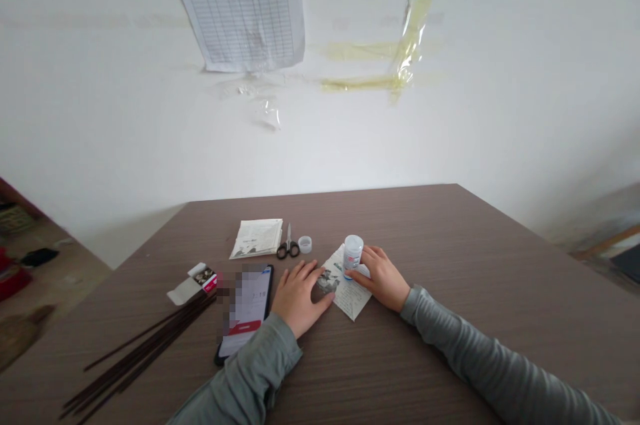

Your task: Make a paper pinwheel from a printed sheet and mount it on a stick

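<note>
A small clear bottle [353, 250] with a printed label stands on a folded piece of printed paper [351, 298]. My right hand [384, 279] is closed round the bottle's lower part from the right, thumb in front. On the left edge of the same paper rests my left hand [300, 297], its fingers spread and holding nothing. Just beyond the left hand sit a translucent white cap [305, 244] and black-handled scissors [288, 248]. A phone [247, 311] lies close by on the left.
A folded stack of printed paper [257, 237] lies behind the phone. Farther left are an opened small box [200, 279] and several long dark sticks [150, 348]. The brown table [480, 251] meets a white wall bearing a taped sheet [247, 18].
</note>
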Tool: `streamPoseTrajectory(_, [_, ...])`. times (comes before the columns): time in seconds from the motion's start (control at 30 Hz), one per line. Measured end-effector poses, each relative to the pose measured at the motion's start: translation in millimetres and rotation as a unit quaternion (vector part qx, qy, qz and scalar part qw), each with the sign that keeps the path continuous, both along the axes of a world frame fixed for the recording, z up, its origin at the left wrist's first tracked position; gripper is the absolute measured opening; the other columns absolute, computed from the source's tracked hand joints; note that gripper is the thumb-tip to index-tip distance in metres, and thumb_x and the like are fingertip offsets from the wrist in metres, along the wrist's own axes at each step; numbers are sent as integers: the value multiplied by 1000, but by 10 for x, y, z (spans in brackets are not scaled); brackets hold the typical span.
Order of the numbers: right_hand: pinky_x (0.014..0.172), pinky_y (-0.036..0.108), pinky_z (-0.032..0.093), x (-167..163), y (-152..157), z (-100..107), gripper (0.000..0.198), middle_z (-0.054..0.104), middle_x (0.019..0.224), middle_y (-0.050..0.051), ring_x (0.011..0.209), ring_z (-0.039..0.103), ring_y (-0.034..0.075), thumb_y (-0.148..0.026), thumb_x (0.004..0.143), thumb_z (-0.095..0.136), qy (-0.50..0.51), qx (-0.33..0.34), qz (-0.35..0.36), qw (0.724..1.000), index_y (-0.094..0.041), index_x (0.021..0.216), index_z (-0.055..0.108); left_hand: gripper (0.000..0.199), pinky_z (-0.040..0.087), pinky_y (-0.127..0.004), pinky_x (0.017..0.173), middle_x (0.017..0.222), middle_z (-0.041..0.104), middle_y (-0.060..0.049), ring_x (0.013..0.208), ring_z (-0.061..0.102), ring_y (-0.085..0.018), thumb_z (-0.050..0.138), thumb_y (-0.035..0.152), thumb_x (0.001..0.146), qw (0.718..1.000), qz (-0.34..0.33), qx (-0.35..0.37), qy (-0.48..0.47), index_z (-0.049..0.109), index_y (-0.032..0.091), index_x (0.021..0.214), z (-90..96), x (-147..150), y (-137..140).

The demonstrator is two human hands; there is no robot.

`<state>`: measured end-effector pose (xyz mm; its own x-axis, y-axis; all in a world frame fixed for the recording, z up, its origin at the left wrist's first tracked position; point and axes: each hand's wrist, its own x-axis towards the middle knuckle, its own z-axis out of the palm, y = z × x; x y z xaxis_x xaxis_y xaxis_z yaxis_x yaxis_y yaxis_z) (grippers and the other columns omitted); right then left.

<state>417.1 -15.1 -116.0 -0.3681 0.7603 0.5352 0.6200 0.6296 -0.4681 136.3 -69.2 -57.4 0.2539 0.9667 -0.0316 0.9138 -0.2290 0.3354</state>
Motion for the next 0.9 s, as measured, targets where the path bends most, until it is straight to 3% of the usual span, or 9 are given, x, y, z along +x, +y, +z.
streamPoseTrajectory(0.27, [129, 65, 70, -4, -7, -7, 15, 97, 125, 7, 129, 90, 43, -48, 117, 92, 5, 3, -5, 1000, -34, 121, 91, 61, 38, -80, 161, 199, 67, -16, 192, 55, -49, 93, 40, 115, 1000, 3, -5, -14, 85, 30, 175, 17, 15, 1])
streamPoseTrajectory(0.53, [133, 64, 67, -20, -41, 48, 10, 97, 125, 6, 131, 89, 44, -43, 110, 97, 30, -30, -15, 999, -37, 115, 91, 58, 39, -82, 160, 197, 70, -15, 190, 59, -49, 94, 37, 113, 1000, 0, 7, -26, 87, 33, 171, 6, 10, 2])
streamPoseTrajectory(0.63, [126, 63, 70, -19, -39, 46, 16, 95, 120, 8, 123, 89, 42, -50, 111, 93, 60, -46, -20, 997, -34, 111, 89, 59, 38, -81, 161, 198, 69, -15, 191, 57, -48, 91, 36, 114, 1000, 3, -1, -20, 86, 32, 173, 30, 20, -8])
streamPoseTrajectory(0.77, [106, 61, 78, 15, 2, 30, 40, 93, 115, 12, 106, 89, 39, -70, 115, 82, 157, -86, -40, 983, -31, 107, 87, 59, 38, -80, 161, 198, 69, -16, 191, 57, -48, 91, 36, 115, 1000, 7, -6, -16, 85, 29, 174, 43, 23, -16])
streamPoseTrajectory(0.9, [116, 70, 77, 80, 70, 1, 51, 94, 119, 15, 119, 89, 46, -85, 108, 87, 251, -91, -59, 962, -34, 105, 89, 59, 39, -80, 161, 197, 70, -15, 190, 58, -47, 92, 38, 114, 1000, 1, 2, -23, 87, 32, 172, -8, -8, 2])
